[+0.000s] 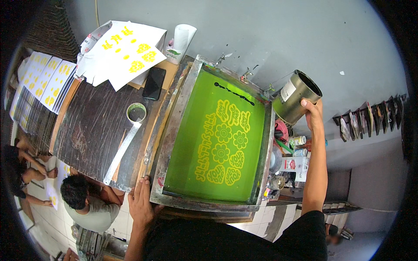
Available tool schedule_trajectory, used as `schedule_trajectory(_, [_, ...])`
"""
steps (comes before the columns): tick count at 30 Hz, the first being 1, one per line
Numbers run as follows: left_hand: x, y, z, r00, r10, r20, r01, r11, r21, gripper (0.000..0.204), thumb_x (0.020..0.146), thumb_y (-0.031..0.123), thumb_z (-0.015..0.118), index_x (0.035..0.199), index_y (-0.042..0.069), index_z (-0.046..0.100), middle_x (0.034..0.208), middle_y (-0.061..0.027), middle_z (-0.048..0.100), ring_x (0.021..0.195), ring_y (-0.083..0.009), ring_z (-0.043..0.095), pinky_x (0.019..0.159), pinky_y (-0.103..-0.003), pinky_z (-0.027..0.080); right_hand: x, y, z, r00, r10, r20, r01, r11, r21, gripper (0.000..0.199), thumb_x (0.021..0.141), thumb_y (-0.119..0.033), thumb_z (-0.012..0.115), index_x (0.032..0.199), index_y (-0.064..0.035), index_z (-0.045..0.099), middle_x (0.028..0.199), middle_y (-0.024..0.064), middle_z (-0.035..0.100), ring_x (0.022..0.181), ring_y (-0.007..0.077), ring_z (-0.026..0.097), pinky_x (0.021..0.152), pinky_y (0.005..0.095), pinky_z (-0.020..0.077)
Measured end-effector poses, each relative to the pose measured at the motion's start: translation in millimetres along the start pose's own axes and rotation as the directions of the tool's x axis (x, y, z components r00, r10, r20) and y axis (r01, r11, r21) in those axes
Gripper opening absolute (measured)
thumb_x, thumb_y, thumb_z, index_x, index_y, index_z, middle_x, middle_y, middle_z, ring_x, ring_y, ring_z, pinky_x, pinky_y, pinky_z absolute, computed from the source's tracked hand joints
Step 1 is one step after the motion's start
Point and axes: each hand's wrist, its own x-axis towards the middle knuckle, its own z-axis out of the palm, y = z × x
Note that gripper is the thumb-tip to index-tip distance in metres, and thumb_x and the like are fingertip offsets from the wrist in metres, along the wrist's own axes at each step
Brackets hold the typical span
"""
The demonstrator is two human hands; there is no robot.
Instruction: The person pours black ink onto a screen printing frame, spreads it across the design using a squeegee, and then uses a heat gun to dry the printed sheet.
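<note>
R hand (312, 114) gripping a metal ink can (296, 96), tilted over the green screen frame's (174, 126) far right corner; inside looks dark, contents unclear. L hand (140, 201) flat, open on the frame's near-left corner. Black ink line (234, 93) along the top of the mesh.

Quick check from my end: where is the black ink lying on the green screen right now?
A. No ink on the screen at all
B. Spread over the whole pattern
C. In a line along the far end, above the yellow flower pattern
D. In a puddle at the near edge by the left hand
C: the black ink lies as a thin streak near the far end of the green screen, beyond the yellow pattern, which is uncovered.
</note>
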Motion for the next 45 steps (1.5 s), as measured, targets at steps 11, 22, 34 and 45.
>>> schedule_trajectory(11, [-0.6,0.6,-0.4,1.000,0.001,-0.007,-0.001,1.000,-0.006,0.111,0.058,0.026,0.088,0.150,-0.004,0.034,0.154,-0.0166,0.044,0.141,-0.0322,0.041,0.106,-0.051,0.034,-3.2,-7.2,3.3,1.000,0.005,-0.005,-0.005,1.000,0.018,0.075,0.068,-0.026,0.085,0.130,0.0001,0.052,0.117,0.0102,0.064,0.108,0.0209,0.060,0.099,0.0350,0.0445])
schedule_trajectory(22, [-1.3,-3.1,3.6,1.000,0.013,-0.016,-0.013,1.000,0.016,0.107,0.062,0.031,0.086,0.149,-0.005,0.035,0.153,-0.0171,0.044,0.141,-0.0327,0.042,0.106,-0.051,0.035,-1.6,-4.6,-0.8,1.000,0.008,0.002,-0.008,1.000,-0.014,0.076,0.068,-0.028,0.085,0.130,0.0006,0.052,0.118,0.0105,0.063,0.109,0.0213,0.059,0.099,0.0350,0.0437])
schedule_trajectory(34, [-1.9,-6.1,5.8,1.000,0.025,-0.013,-0.024,1.000,0.019,0.104,0.067,0.036,0.083,0.150,-0.004,0.034,0.153,-0.0167,0.045,0.140,-0.0332,0.043,0.105,-0.051,0.035,-1.4,-4.5,-0.1,1.000,0.007,-0.002,-0.007,1.000,-0.010,0.075,0.068,-0.028,0.085,0.130,-0.0007,0.053,0.118,0.0098,0.063,0.109,0.0210,0.059,0.099,0.0353,0.0436])
schedule_trajectory(45, [0.9,0.2,0.1,1.000,0.001,-0.026,0.000,1.000,0.018,0.111,0.056,0.027,0.089,0.148,-0.003,0.037,0.153,-0.0154,0.045,0.140,-0.0320,0.043,0.106,-0.049,0.035,-7.6,1.8,-0.8,0.998,-0.029,-0.052,0.033,0.997,0.069,0.077,0.068,-0.028,0.083,0.132,0.0001,0.052,0.119,0.0102,0.062,0.109,0.0211,0.059,0.096,0.0360,0.0461])
